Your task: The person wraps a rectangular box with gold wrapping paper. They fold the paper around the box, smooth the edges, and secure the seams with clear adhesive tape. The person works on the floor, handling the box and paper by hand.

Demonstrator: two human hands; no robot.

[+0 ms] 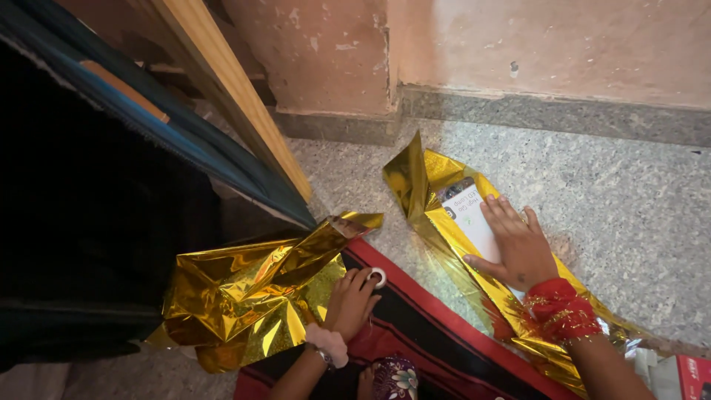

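two hands at wrapping: right hand flat, open, pinning box on foil; left hand closed on tape roll. next calls for folding foil over.

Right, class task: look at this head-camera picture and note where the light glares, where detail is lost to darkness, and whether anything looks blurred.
Head view: strong glare on the crumpled gold foil by the left hand; a bright patch on the foil sheet beside the right hand, which rests on a white box; the dark cloth at left is nearly black, its detail lost; the speckled floor is evenly lit and fairly sharp.
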